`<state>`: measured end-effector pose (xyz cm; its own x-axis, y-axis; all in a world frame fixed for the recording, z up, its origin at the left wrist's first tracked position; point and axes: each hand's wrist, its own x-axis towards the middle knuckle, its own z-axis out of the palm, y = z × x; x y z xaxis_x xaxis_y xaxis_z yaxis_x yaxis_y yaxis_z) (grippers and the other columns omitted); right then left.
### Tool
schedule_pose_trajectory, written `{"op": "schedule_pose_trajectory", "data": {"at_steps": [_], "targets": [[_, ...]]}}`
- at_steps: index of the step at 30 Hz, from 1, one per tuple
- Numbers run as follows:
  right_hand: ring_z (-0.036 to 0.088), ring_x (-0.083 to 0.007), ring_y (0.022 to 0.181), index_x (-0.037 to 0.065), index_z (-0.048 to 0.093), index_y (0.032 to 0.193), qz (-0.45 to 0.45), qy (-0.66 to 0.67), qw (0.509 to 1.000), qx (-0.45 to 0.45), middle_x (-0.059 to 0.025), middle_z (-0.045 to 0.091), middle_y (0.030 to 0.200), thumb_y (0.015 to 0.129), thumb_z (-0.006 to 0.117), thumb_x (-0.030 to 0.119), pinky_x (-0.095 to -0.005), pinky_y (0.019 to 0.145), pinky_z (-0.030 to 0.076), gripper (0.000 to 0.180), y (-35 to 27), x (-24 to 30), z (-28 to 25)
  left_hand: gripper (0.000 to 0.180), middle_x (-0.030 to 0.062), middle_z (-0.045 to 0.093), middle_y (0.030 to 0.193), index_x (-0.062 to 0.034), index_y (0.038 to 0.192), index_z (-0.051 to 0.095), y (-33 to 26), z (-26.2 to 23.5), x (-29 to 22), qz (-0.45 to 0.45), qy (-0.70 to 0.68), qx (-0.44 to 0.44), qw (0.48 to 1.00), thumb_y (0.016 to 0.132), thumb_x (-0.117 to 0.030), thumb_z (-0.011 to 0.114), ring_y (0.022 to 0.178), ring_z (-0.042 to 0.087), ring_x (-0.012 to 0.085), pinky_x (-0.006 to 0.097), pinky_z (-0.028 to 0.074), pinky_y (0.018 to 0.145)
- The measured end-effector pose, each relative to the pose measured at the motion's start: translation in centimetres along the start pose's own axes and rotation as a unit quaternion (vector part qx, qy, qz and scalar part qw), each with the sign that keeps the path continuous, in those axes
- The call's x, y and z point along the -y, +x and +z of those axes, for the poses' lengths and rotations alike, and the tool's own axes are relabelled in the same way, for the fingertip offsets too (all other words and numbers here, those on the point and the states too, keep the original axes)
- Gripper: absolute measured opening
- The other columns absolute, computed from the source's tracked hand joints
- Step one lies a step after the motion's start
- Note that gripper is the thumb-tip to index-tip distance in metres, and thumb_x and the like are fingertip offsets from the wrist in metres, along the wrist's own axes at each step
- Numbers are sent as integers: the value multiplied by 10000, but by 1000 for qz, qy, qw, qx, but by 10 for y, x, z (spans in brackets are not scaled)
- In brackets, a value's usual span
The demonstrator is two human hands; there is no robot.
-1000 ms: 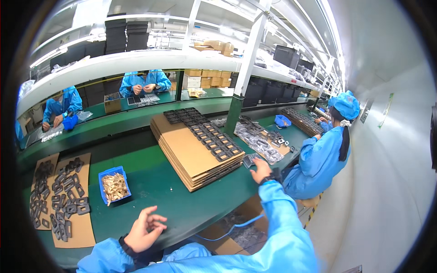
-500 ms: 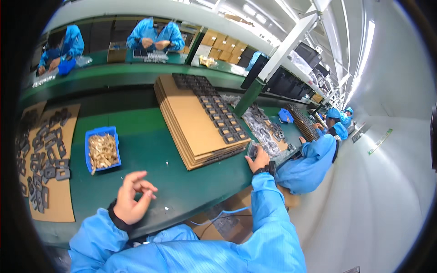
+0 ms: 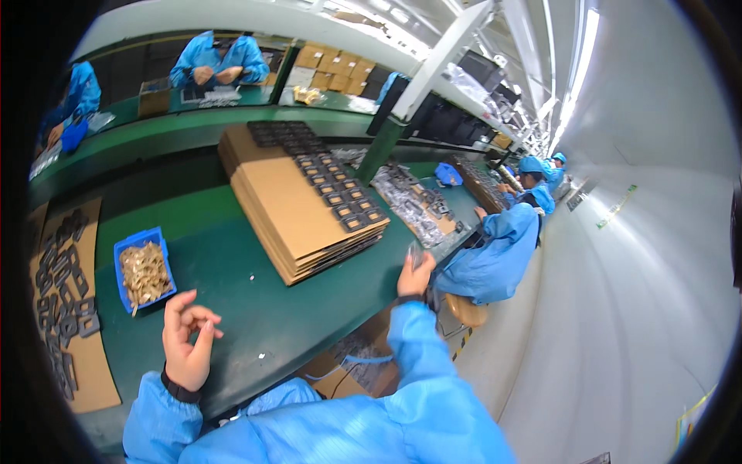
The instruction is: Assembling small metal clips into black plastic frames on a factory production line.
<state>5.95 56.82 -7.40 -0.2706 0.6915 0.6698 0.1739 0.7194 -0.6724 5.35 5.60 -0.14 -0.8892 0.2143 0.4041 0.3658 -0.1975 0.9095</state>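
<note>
My left hand (image 3: 187, 340) hovers over the near edge of the green workbench (image 3: 232, 325), fingers loosely curled and apart, with nothing in them. Close beyond it stands a blue bin (image 3: 122, 267) of small gold-coloured metal pieces (image 3: 145, 271). At the right, by the bench's front edge, my right hand (image 3: 415, 274) pinches a small greyish, glassy-looking piece (image 3: 416, 255); its exact kind is unclear. Left of that hand lies a stack of cardboard sheets (image 3: 270, 209) with rows of black rectangular frames (image 3: 332, 185) on top.
Loose black frames (image 3: 66, 271) cover a cardboard sheet (image 3: 93, 363) at the left. Clear plastic bags (image 3: 406, 205) lie beyond the stack beside a green post (image 3: 379, 155). A co-worker in blue (image 3: 495, 251) sits close at the right; another person (image 3: 220, 62) works across the bench.
The view has swung to the right, so things sit farther left in it. My right hand has drawn away from the stack's corner with the small piece. My left hand stays loosely curled.
</note>
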Motion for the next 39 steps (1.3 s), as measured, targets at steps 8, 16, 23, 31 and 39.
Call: {"op": "schedule_pose_trajectory", "data": {"at_steps": [8,16,23,31,39], "targets": [[529,-291,1273,25,609,1228,-33,474,691,545,-170,574,1338,802,736,-37,-406,1071,420,448,-171,201,-92,824,217,487,1421,-23,1396,483,-20,36,-45,25,134,260,956,698,-232,868,1300,501,348,404,483,988],[585,-121,909,15,640,1209,-103,433,714,541,-68,574,1076,859,699,-21,-209,719,510,357,-184,205,-57,438,211,699,986,32,1100,667,-28,16,-68,86,300,133,941,694,-58,806,868,702,332,359,556,756],[646,-288,773,-4,681,929,-245,387,663,592,-135,656,870,875,660,55,-352,684,519,83,-175,258,-74,420,170,700,1024,-40,1210,658,-50,-20,-84,-9,279,249,927,838,-211,751,904,689,329,370,555,792],[635,-240,561,10,670,819,-287,285,637,656,-126,642,714,790,701,70,-324,521,500,74,-181,269,-71,428,174,677,1143,-28,1244,627,-64,-39,-79,-35,284,265,921,871,-220,712,1035,651,347,391,525,881],[639,-101,722,-24,660,916,63,424,468,773,-55,674,836,961,596,38,-233,655,522,100,-197,265,-48,293,110,596,862,-61,858,595,-67,-24,-64,50,356,88,929,916,-340,666,768,596,304,417,479,644]]}}
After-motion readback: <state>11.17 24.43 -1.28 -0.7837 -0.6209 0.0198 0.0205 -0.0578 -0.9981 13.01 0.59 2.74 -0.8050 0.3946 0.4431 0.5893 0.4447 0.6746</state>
